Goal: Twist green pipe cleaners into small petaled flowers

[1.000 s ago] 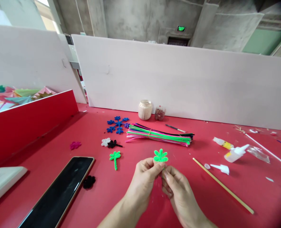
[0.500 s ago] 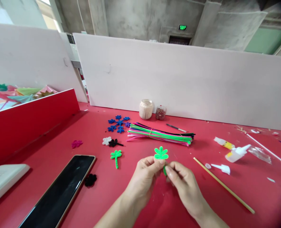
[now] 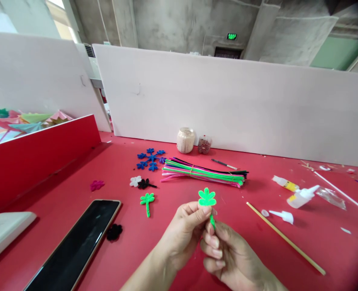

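Note:
A bright green pipe-cleaner flower (image 3: 207, 197) stands upright between my two hands, its petals fanned out on top. My left hand (image 3: 188, 228) pinches it just beneath the petals. Lower down, the fingers of my right hand (image 3: 227, 252) close on its twisted stem, palm turned partly up. A similar green pipe-cleaner flower (image 3: 147, 200) with a twisted stem lies on the table to the left. Beyond my hands is a banded bundle of pipe cleaners (image 3: 203, 173) in green, pink, black and purple.
Blue (image 3: 151, 159), white (image 3: 135, 181), black (image 3: 114, 232) and magenta (image 3: 97, 185) fuzzy flowers lie leftward, near a phone (image 3: 76, 246). On the right are a wooden stick (image 3: 284, 237), glue bottles (image 3: 302, 196) and a white nozzle cap (image 3: 284, 216). Two jars (image 3: 185, 140) stand by the white partition (image 3: 227, 105).
My right hand has rolled over from back-up to palm partly up, its fingers now showing around the stem. More of the twisted stem is visible. My left hand keeps its pinch.

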`<state>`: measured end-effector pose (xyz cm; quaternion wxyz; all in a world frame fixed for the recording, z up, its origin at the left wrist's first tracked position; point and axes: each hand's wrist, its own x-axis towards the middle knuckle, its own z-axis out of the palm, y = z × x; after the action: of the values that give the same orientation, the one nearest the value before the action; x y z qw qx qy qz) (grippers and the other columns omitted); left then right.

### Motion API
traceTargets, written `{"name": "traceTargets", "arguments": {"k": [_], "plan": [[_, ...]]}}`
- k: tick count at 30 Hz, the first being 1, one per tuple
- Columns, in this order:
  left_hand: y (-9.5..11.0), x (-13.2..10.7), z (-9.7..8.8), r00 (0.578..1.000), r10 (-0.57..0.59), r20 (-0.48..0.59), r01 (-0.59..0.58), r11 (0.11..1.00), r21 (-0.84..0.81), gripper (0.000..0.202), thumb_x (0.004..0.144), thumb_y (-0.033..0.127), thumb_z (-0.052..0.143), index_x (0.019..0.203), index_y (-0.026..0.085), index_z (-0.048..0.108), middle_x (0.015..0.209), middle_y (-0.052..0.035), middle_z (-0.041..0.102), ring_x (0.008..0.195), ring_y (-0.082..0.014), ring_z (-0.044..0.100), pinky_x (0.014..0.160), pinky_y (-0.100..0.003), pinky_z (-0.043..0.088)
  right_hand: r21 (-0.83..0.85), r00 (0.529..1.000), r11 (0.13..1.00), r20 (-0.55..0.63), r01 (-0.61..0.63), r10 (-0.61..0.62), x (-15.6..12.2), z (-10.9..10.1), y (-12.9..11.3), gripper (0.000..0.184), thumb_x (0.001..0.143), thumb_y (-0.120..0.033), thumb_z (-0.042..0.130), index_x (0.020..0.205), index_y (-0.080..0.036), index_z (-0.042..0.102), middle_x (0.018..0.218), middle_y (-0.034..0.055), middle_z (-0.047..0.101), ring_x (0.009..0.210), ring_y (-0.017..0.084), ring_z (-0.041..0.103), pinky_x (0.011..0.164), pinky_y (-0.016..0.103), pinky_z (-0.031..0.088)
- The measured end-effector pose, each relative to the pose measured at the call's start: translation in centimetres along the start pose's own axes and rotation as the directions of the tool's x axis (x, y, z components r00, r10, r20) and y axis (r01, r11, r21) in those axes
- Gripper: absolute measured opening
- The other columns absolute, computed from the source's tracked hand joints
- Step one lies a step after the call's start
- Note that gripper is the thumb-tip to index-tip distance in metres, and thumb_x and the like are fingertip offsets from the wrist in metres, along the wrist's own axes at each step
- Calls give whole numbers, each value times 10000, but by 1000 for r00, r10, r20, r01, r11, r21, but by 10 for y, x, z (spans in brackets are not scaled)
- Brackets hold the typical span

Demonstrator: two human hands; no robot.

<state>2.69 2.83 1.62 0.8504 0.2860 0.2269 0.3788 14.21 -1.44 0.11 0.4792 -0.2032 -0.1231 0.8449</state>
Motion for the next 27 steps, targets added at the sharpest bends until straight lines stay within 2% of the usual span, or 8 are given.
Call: {"name": "traceTargets", "arguments": {"k": [7,11,14,17,19,21,25,27], "plan": [[0,0,2,999,37,-27,-36,999,31,186,737,230,569,582,132,536,433,1,562,338,-97,500,368,-194,395,-88,984,984,-75,154,-160,3,5,9,176,662,-281,670,620,-120,611,482,-53,406,435,40,244,407,154,203],[-2,1,5,986,123,-109,-114,990,87,190,716,225,594,559,122,556,445,14,525,388,-79,462,422,-196,367,-474,910,836,-149,278,-388,5,1,7,234,695,-318,598,569,-164,476,485,-67,346,449,66,222,427,187,212],[-6,3,5,938,227,-263,-189,968,165,186,668,205,642,526,117,560,452,38,463,434,-55,393,458,-181,325,-912,808,333,-1,241,-589,7,-3,1,247,732,-273,530,546,-185,394,494,-66,301,458,83,247,441,215,213],[-10,4,2,868,307,-390,-215,941,261,223,634,203,669,478,121,533,448,52,406,449,-49,330,460,-181,281,-946,653,-284,316,159,-688,10,-5,-5,231,702,-191,530,507,-180,406,503,-48,338,499,107,316,499,248,232],[-11,4,2,859,316,-404,-214,937,278,221,640,219,667,489,121,538,454,53,398,457,-52,318,463,-184,272,-902,617,-409,403,140,-676,11,-5,-7,221,700,-178,524,505,-179,421,514,-41,361,518,116,340,521,255,243],[-10,3,2,894,281,-349,-203,948,243,211,659,243,655,520,118,555,470,47,413,470,-56,330,475,-185,280,-949,683,-265,307,169,-662,10,-3,-9,199,728,-201,512,545,-182,436,523,-46,356,498,107,324,495,239,250],[-7,1,6,958,203,-202,-168,970,178,258,703,263,615,502,121,536,490,27,440,499,-73,382,504,-193,320,-853,868,453,1,260,-497,6,0,-10,180,786,-291,491,650,-175,512,549,-52,363,487,89,274,456,200,260],[-7,1,8,967,197,-164,-172,973,157,271,729,261,584,499,131,524,490,18,455,501,-90,423,497,-206,345,-658,912,708,-77,257,-402,5,1,-10,173,768,-294,538,650,-169,553,551,-51,380,484,78,259,457,186,261]]}}
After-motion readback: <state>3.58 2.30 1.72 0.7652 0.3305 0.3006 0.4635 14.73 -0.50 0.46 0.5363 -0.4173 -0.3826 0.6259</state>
